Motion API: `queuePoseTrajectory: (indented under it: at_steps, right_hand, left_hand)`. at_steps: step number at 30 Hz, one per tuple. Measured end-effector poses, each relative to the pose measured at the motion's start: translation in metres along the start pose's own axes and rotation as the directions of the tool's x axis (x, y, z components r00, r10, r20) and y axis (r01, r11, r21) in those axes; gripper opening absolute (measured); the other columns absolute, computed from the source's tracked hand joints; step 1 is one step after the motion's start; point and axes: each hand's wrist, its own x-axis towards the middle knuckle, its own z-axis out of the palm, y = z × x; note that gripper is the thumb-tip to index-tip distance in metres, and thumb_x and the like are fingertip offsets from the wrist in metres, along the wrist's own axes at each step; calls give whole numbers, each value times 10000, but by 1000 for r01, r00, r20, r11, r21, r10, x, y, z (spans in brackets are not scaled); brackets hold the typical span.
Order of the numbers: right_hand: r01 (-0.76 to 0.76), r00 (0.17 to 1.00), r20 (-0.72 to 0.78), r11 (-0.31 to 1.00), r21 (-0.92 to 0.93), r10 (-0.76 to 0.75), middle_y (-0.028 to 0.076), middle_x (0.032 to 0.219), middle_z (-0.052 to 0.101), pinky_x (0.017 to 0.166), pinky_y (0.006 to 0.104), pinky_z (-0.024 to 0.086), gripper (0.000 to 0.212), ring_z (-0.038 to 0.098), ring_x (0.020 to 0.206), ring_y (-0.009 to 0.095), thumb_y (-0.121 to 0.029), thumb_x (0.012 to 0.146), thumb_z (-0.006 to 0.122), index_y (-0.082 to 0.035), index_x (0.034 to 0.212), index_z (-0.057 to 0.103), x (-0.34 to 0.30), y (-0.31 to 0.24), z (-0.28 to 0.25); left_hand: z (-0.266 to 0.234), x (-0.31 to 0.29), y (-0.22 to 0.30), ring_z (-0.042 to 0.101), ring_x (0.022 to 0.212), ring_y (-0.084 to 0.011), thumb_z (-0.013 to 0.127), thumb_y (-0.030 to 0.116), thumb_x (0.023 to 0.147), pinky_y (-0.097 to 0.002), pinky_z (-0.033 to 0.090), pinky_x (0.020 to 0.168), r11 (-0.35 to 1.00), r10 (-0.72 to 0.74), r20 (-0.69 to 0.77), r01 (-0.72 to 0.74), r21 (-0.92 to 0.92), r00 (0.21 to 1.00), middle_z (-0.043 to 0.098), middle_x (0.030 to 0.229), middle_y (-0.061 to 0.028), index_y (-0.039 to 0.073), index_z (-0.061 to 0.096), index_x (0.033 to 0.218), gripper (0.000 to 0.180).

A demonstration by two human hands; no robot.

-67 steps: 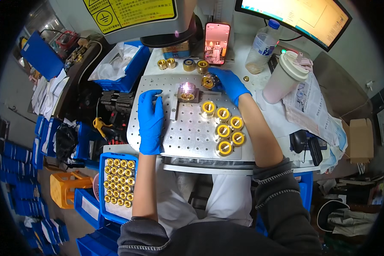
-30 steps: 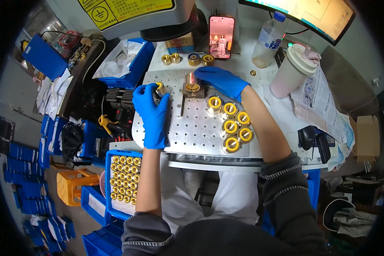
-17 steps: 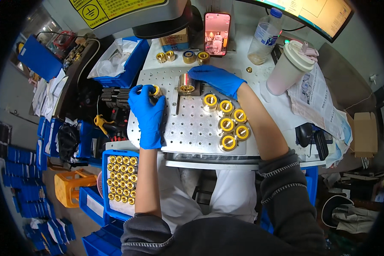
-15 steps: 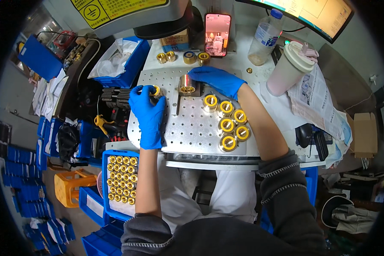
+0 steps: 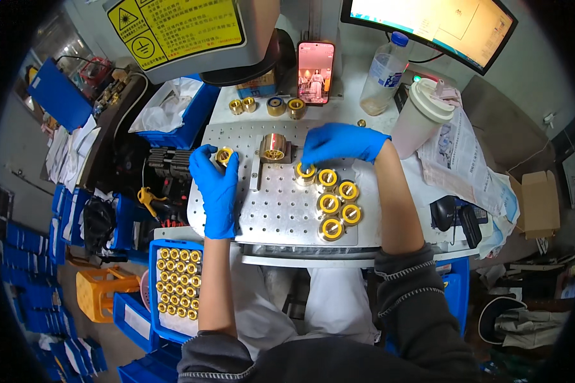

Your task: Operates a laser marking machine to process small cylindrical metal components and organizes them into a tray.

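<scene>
My left hand (image 5: 214,191), in a blue glove, pinches a brass ring fitting (image 5: 224,156) between thumb and fingers, left of the fixture. In the metal fixture block (image 5: 286,152) on the perforated plate (image 5: 236,220) rests a shiny metal cylinder (image 5: 273,147) with a brass-coloured inside. My right hand (image 5: 345,142), also blue-gloved, has its fingers bent down at the upper edge of a yellow-rimmed brass fitting (image 5: 305,173). Motion smears these fingers, so their grip cannot be made out. Several similar fittings (image 5: 329,204) stand beside and below it.
Several brass rings (image 5: 295,108) and a phone (image 5: 315,71) are behind the plate. A bottle (image 5: 383,76), a lidded cup (image 5: 421,115) and a scanner (image 5: 457,217) stand right. A blue tray (image 5: 152,287) of fittings is lower left. A machine head (image 5: 191,38) overhangs the back.
My right hand has left the cylinder in the fixture and come right and nearer, to the fittings. The left hand still holds its brass fitting. The whole view has shifted a little.
</scene>
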Motion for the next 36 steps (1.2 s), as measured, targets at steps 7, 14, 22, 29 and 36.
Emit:
queuePoseTrajectory:
  at_steps: [7,14,22,29,36]
  right_hand:
    - [4,1000,31,998,-70,-1,62,901,664,844,279,465,376,600,899,134,-361,833,689,-40,1030,703,1,-4,4]
    - [-154,988,25,930,335,155,67,877,691,654,236,535,297,649,735,122,-301,881,650,-14,938,702,10,17,0]
    - [-234,965,-61,940,250,256,48,783,679,597,214,525,372,626,622,100,-370,875,678,1,863,704,6,4,-3]
    - [-217,967,-67,931,294,247,44,722,644,539,223,511,419,585,579,92,-406,811,743,7,774,683,5,3,-1]
    - [-186,978,-57,960,209,202,47,751,621,584,235,538,353,610,649,93,-332,817,746,6,794,644,4,12,-6]
  left_hand:
    - [0,-1,-1,470,1068,-321,744,227,801,-426,372,927,1000,-24,7,24,17,1000,505,1098,-166,4,495,1115,459]
    - [0,0,-1,476,1061,-320,744,224,800,-425,378,922,1000,-21,14,21,20,1000,510,1093,-163,10,502,1101,442]
    - [1,0,-6,490,1029,-323,751,215,793,-420,385,902,1000,-5,20,5,27,1000,519,1067,-161,11,512,1081,426]
    - [0,-1,-7,500,1013,-320,750,205,793,-413,394,887,999,-4,17,3,41,1000,525,1051,-160,9,515,1073,415]
    - [2,-1,-7,499,1013,-320,749,201,793,-414,394,885,999,15,14,-16,31,1000,524,1051,-160,9,514,1076,415]
